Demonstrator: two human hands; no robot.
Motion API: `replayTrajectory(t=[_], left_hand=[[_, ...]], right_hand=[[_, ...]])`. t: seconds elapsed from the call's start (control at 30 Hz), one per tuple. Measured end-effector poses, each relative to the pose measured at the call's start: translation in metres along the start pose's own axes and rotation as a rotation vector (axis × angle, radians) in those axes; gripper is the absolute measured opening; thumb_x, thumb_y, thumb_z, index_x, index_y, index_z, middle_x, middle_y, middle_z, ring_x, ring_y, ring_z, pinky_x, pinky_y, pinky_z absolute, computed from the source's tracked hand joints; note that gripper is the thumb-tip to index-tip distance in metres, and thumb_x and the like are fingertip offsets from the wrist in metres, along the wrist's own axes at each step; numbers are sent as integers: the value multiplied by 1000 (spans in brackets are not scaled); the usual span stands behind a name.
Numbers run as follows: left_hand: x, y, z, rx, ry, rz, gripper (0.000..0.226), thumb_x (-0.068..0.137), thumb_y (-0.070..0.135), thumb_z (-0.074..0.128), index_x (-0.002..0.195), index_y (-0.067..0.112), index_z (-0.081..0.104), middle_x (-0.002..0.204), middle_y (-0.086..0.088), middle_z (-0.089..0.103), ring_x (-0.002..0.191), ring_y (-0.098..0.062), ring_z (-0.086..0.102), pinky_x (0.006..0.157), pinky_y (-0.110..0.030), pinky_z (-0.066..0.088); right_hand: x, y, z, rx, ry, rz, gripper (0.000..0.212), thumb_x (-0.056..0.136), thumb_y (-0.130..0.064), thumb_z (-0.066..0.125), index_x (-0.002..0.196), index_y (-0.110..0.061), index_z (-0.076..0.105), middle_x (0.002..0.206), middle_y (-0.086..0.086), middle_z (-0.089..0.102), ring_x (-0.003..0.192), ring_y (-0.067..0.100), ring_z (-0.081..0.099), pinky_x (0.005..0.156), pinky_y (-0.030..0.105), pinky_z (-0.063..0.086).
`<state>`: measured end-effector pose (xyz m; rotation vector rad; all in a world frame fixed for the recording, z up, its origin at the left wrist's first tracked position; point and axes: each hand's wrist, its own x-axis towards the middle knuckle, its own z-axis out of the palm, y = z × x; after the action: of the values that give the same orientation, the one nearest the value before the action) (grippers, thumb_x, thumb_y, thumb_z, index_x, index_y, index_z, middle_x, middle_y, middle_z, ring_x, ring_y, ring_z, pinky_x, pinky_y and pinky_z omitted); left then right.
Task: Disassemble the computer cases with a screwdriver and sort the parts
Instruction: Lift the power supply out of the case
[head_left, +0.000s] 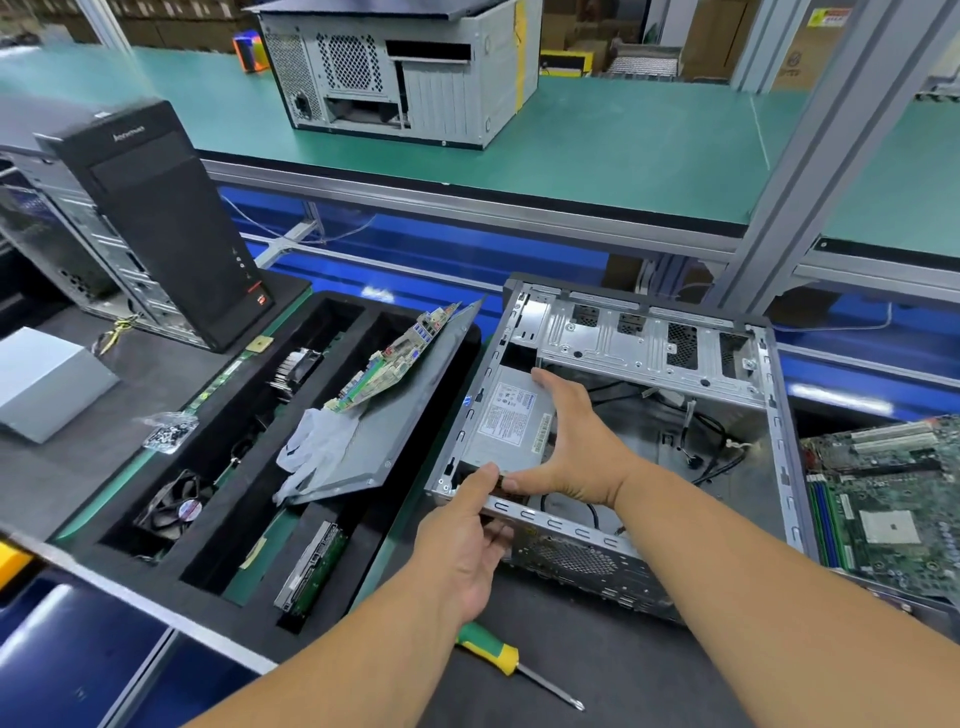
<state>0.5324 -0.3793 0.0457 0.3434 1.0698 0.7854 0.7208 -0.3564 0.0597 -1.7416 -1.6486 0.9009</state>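
From the head camera, your right hand (571, 441) spans the power supply (506, 423) inside the open case (649, 566), fingers (545, 376) hooked over its far edge and thumb at the near corner. Your left hand (467, 540) pinches the case's near rail beside that corner.

If you pull now, the black cables (711, 441) lying loose on the case floor may snag, should they belong to this unit. The stamped rail edges look thin and sharp, and your hands are bare; the white gloves (311, 452) lie unused in the foam tray (249, 582). Any screw left in would make the box jam, though I can't see the back panel.

The supply is a smooth grey steel box with a paper label, likely slippery. The case is perforated sheet metal. The screwdriver (511, 660), green and yellow handled, lies on the dark table (597, 675) near your left forearm, where it could get knocked off.
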Motion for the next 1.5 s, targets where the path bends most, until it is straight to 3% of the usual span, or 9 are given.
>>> replayTrajectory(t=[0.13,0.3,0.47,0.6,0.87,0.97,1.17,1.33,1.5], left_hand=[[0,0,1,-31,-7,-3,32,89,24,80,104,-2,70,83,-18,73,68,-24,69,68,-38,63],[0,-1,4,-49,19,-1,31,90,21,79,102,-3,65,75,-18,72,62,-24,71,61,-33,61],[1,-1,4,-36,30,-7,35,89,25,81,105,-3,66,77,-18,72,65,-25,69,66,-35,62],[1,-2,5,-49,49,-6,35,89,23,80,106,-2,63,74,-18,72,65,-26,71,66,-35,62],[6,-5,2,-47,78,-32,35,86,28,84,103,1,71,86,-16,62,90,-30,51,105,-52,50],[3,-5,4,-35,74,-33,31,86,31,83,99,4,74,84,-14,62,82,-28,53,96,-48,54],[4,-7,10,-69,109,-8,44,90,30,80,119,-1,68,92,-16,67,86,-30,58,89,-47,54],[3,-7,10,-74,89,2,37,91,29,79,115,2,72,95,-13,76,84,-29,68,97,-49,57],[-1,-4,11,-94,79,-1,36,91,28,77,117,3,72,102,-13,79,80,-25,75,78,-37,64]], right_hand=[[-1,9,-4,-58,-105,-5,144,49,-76,88,156,-54,-5,156,-31,-4,142,10,26,111,30,31],[-1,15,-1,-70,-123,-10,138,50,-62,95,142,-74,-7,157,-16,14,139,19,39,106,33,38],[3,14,6,-9,-98,-9,153,47,-64,97,147,-66,-19,169,-20,0,151,8,21,110,28,29],[-4,32,6,14,-109,107,163,46,-67,97,144,-60,-33,167,-2,25,147,22,40,111,33,38],[4,39,18,-112,-163,52,162,52,-68,91,147,-47,-39,171,-4,16,149,25,37,115,49,42],[7,46,28,-109,-140,-17,164,54,-71,90,149,-38,-40,172,-7,2,158,15,11,124,49,27],[15,56,42,-187,-75,4,168,45,-84,83,150,-37,-39,168,3,25,153,27,29,118,56,33],[16,55,42,-109,-43,-40,169,42,-80,88,155,-37,-30,170,-8,17,156,17,21,122,53,29],[13,51,40,-74,-28,-61,168,42,-77,90,156,-39,-27,169,-15,17,152,13,30,119,49,36]])
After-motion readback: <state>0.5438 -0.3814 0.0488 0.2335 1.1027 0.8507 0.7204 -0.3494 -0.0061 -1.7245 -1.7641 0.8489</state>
